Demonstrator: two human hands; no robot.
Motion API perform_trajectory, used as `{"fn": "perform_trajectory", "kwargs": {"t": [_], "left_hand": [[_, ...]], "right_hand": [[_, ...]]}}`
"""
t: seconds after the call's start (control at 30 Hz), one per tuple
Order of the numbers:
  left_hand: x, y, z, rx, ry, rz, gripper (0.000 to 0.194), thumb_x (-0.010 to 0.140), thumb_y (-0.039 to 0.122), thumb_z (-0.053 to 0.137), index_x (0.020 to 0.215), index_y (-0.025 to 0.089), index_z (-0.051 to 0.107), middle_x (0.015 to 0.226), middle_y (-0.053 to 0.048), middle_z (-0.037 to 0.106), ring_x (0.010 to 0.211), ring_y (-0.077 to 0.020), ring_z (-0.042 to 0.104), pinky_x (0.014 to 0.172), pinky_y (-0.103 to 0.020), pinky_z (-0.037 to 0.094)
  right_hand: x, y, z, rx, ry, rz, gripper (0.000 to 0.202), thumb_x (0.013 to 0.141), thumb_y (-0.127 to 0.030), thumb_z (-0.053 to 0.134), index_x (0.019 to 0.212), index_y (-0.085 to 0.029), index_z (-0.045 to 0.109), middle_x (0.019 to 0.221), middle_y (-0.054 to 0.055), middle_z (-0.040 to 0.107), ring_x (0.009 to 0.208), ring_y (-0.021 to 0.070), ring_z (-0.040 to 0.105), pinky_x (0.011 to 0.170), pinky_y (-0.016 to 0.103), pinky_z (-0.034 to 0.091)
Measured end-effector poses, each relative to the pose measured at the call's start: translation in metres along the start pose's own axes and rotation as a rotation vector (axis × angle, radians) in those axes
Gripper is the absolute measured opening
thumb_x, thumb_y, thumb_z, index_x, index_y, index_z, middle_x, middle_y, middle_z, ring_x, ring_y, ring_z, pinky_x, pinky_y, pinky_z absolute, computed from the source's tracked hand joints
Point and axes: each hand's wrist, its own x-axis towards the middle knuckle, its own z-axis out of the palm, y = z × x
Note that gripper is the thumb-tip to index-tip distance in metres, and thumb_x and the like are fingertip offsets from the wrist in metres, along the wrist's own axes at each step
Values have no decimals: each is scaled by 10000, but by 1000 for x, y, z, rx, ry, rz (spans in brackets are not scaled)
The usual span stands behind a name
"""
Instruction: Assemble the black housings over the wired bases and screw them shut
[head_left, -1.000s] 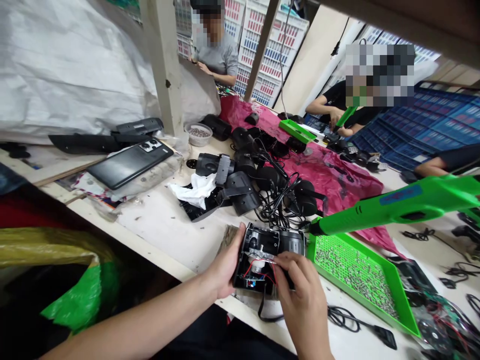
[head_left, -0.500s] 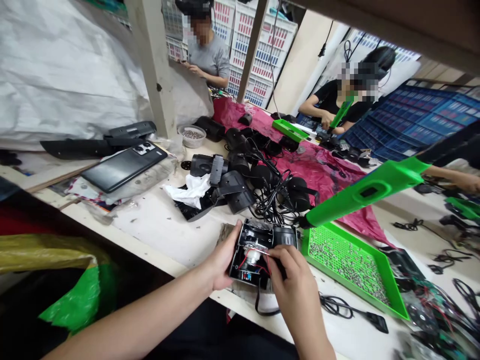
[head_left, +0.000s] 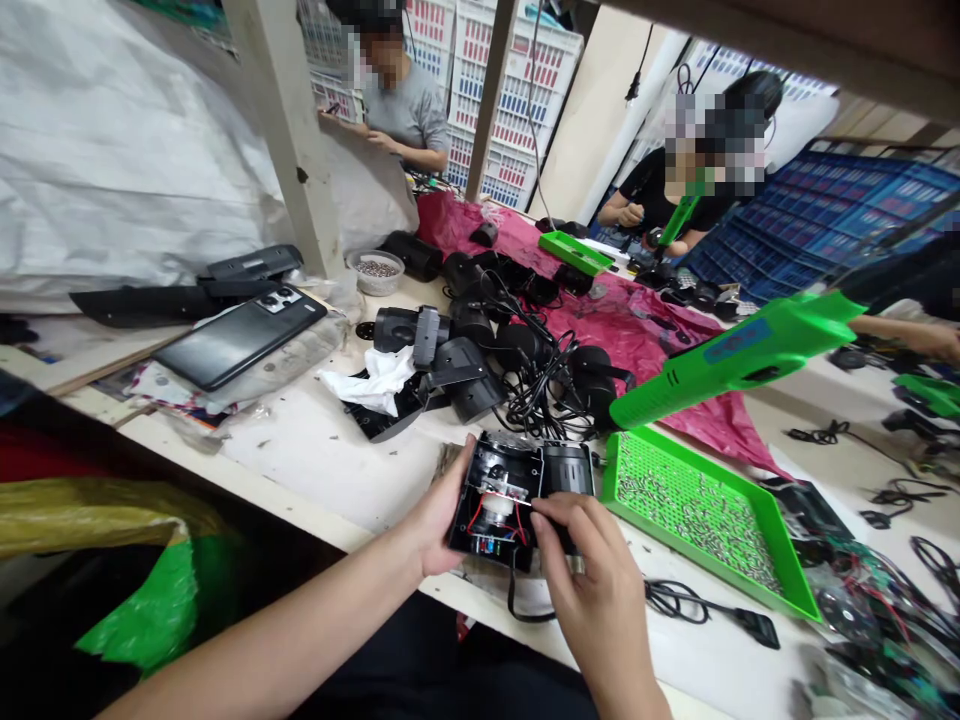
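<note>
A black plastic housing (head_left: 465, 505) lies opened near the front edge of the table. Inside it sit a white round part (head_left: 496, 507), red wires and a small board with blue and red bits. My left hand (head_left: 442, 515) grips the housing along its left side, fingers mostly hidden beneath. Over the housing's right half, my right hand (head_left: 592, 555) pinches thumb and forefinger together beside the wires; a thin, light thing shows at the fingertips, too small to name. A black ribbed cylinder (head_left: 568, 472) adjoins the housing at upper right.
A green tray (head_left: 712, 525) of small screws stands to the right, with a green electric screwdriver (head_left: 739, 360) above it. Black housings (head_left: 465, 375) and cables lie behind. A phone (head_left: 241, 335) rests at left. Two people (head_left: 409, 105) work across the table; another's arm shows at right.
The view has shifted slightly. The electric screwdriver has turned, showing a label. My right hand stays pinched at the housing, its fingertips now nearer the housing's middle divider.
</note>
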Motion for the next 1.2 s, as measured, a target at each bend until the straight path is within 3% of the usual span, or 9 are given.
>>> {"fn": "perform_trajectory", "kwargs": {"t": [0.2,0.5,0.67,0.83,1.03,1.2], "left_hand": [[2,1,-4,-26,-43,-3,687,908,647,327,1111,82,661,949,-150,738,862,-277,690,864,-394,489],[0,-5,1,139,148,-16,704,871,691,365,993,81,693,821,-135,747,790,-269,705,779,-358,524],[-2,-8,-1,86,98,23,702,888,676,346,1048,81,682,859,-142,750,817,-280,708,802,-383,524],[-4,-10,0,67,40,78,642,913,620,371,1143,94,658,918,-130,755,902,-283,699,855,-379,508],[-4,-12,2,79,30,156,580,944,552,374,1168,97,655,936,-118,756,907,-264,696,877,-355,493],[-4,-8,5,129,160,70,616,911,611,393,1089,91,672,863,-117,754,824,-254,705,820,-350,509]], "right_hand": [[-1,-1,3,32,36,-5,150,917,-136,539,1037,-216,583,938,20,602,922,131,570,816,254,447],[-2,-6,-1,-54,24,-52,182,930,-232,547,1100,-179,583,983,68,595,945,175,561,815,305,448],[-4,-4,4,-157,92,-192,143,874,-55,578,971,-160,582,866,61,615,828,172,565,743,324,449],[-14,2,8,-123,125,-271,291,826,14,594,1058,-160,577,930,83,647,908,193,585,818,369,472],[-18,5,12,-81,170,-239,272,829,6,590,1028,-179,582,925,72,659,908,183,609,821,361,494],[-5,3,9,-90,118,-118,134,870,-72,578,913,-199,582,850,38,649,817,156,617,731,299,489]]}}
